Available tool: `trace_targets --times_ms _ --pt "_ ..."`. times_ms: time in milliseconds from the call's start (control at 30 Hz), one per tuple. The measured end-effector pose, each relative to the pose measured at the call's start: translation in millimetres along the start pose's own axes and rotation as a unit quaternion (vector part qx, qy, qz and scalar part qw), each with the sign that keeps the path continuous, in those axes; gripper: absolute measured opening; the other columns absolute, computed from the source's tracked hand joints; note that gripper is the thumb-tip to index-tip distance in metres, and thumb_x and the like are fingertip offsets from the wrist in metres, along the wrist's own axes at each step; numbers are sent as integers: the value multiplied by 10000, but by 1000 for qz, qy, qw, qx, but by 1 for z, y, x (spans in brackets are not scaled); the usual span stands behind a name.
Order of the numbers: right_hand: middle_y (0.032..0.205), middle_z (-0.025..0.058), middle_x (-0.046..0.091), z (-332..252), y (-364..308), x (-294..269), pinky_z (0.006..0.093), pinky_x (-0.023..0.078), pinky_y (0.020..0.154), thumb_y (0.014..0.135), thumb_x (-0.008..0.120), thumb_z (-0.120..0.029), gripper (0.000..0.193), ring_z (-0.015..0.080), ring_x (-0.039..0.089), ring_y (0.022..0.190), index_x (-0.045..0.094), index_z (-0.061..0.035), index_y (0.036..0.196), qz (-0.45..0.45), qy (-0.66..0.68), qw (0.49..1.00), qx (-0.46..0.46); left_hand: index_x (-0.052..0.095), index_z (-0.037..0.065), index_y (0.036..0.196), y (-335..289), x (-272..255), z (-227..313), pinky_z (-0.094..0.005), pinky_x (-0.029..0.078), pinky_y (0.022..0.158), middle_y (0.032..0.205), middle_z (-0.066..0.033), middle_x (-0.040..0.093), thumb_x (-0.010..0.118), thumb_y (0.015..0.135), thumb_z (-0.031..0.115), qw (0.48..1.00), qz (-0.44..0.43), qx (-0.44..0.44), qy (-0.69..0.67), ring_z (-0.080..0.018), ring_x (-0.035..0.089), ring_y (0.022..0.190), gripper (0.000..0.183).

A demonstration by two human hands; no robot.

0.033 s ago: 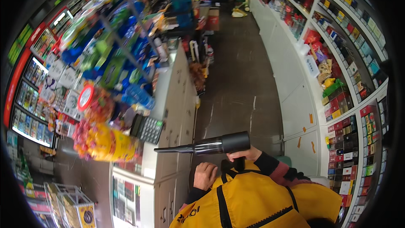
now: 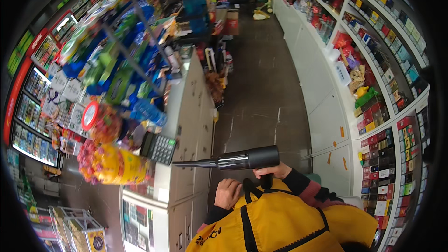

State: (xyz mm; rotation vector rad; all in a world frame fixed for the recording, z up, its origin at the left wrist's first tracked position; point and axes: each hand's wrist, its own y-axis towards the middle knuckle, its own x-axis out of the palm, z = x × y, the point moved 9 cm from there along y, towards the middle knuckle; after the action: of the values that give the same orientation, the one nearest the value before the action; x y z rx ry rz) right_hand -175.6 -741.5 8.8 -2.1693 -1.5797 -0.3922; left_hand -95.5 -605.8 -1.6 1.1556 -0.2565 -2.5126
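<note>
A black handheld vacuum with a long narrow nozzle lies level across the view, its tip pointing left toward the counter's edge. My right hand is closed round its handle, just under the thick body. The fingers' far side is partly hidden by the vacuum. My left hand rests against the front of my yellow apron, below the nozzle and apart from it. Its fingers lie loosely bent, and nothing shows in them. Nearest the nozzle tip, on the counter, is a dark calculator.
The white counter on my left carries a red-lidded jar, a yellow-wrapped tub and a crowded rack of packets. White shelves with small boxes line the right. Dark aisle floor runs between, with cardboard boxes farther along.
The view has shifted slightly, so the counter and its goods appear a little farther left and lower. The vacuum stays in my right hand, and both hands hold nearly the same pose.
</note>
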Motion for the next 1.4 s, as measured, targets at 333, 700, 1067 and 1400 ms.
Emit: trace_targets --times_ms 333,700,1067,1400 --pt "818 88 605 -42 -56 -167 318 490 671 758 696 -39 220 190 611 710 600 0 953 265 121 948 -131 629 46 858 172 133 25 -364 430 753 847 -81 582 619 856 158 950 -243 188 -54 -267 559 833 112" --pt "745 78 602 -139 4 -354 306 472 654 777 668 -65 183 182 591 659 592 6 927 432 71 878 -195 624 60 863 413 204 -17 -368 427 782 848 -80 587 595 868 192 932 -248 258 -65 -264 565 839 136" --pt "682 43 548 -185 67 -539 282 425 713 799 658 -214 183 162 546 687 575 -52 820 517 114 843 -94 649 46 880 566 255 -84 -369 455 788 879 -93 623 591 873 189 952 -261 159 -36 -280 592 870 155" --pt "651 35 560 -302 183 -746 279 456 595 794 686 -166 166 153 565 599 590 -43 852 440 30 897 -42 658 32 884 713 267 -129 -386 490 748 857 -128 638 602 879 199 993 -93 -67 -20 -319 609 827 176"
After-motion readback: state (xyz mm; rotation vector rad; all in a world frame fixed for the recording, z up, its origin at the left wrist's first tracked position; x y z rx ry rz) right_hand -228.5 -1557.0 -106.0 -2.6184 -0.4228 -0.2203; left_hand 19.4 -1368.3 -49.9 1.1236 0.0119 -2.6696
